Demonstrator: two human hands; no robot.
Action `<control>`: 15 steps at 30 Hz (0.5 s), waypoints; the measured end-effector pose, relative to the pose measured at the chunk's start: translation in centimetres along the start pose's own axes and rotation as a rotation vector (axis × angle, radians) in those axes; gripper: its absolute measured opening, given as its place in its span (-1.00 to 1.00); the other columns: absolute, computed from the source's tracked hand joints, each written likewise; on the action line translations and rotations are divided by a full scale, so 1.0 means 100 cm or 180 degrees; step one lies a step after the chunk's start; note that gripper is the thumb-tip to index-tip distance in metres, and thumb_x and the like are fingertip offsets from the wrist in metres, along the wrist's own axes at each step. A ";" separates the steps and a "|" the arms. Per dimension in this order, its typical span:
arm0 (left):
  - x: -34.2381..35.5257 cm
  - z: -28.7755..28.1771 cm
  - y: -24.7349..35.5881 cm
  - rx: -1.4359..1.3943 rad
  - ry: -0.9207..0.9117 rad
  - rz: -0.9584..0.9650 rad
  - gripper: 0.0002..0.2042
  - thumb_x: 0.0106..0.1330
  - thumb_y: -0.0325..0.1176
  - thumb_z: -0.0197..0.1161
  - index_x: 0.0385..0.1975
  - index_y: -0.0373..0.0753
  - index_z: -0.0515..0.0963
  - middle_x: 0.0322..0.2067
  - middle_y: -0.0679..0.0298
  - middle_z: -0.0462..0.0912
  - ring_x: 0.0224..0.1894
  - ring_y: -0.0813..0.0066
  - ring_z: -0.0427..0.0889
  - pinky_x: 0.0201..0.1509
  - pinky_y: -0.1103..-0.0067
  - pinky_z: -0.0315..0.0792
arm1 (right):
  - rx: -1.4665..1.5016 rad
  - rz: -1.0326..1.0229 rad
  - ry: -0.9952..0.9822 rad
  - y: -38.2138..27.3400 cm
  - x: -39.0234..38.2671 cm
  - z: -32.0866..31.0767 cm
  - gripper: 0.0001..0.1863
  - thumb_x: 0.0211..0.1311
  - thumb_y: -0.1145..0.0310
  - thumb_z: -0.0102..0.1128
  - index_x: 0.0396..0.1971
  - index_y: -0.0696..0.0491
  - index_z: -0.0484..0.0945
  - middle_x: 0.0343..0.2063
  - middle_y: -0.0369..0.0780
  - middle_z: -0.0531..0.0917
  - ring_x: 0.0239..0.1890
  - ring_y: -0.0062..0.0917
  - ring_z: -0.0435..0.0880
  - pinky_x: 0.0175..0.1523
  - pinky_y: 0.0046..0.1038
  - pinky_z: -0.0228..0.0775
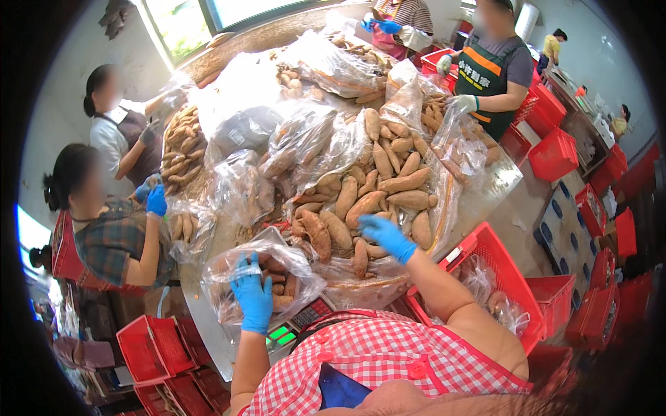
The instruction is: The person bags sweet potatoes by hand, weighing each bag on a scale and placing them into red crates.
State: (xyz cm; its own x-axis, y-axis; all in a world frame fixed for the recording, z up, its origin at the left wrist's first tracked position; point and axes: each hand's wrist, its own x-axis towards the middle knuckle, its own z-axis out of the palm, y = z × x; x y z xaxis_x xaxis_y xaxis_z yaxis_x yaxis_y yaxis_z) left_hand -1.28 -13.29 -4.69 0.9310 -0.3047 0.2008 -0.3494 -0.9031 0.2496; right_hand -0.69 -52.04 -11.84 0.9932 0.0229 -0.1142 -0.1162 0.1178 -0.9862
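Note:
My left hand (251,295), in a blue glove, grips the near rim of a clear plastic bag (305,277). The bag's mouth gapes, and several sweet potatoes (276,283) lie inside it. It sits over a scale with a lit green display (281,337). My right hand (390,239), also gloved in blue, reaches over the near part of a large sweet potato heap (381,184). Its fingers are stretched out at a long brown sweet potato (365,208), with nothing visibly held. A reddish, rough sweet potato (317,234) lies between the hands.
A red crate (517,284) with bagged produce stands at my right. Clear plastic sheets and bags (243,128) cover much of the table. Two people work at the left, and two more stand across the table. Red crates (149,347) are stacked at lower left; a blue pallet (565,229) lies right.

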 end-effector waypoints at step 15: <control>0.015 -0.002 0.019 -0.0213 -0.0077 -0.0375 -0.17 0.03 -0.37 0.36 0.35 -0.30 0.10 0.27 -0.15 0.20 0.31 -0.15 0.15 0.39 0.20 -0.01 | -0.3416 0.1768 0.2077 -0.026 0.189 -0.207 -0.30 -0.03 0.04 0.39 -0.01 0.27 0.46 -0.05 0.08 0.58 0.07 -0.12 0.55 0.11 -0.24 0.43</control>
State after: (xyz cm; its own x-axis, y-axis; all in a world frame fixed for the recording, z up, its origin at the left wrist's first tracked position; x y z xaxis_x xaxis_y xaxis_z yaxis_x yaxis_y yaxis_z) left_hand -0.53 -15.38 -3.73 0.9680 -0.2058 0.1437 -0.2431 -0.9111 0.3329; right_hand 18.53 -72.46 -13.86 0.6775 -0.6875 -0.2615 -0.7286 -0.5788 -0.3662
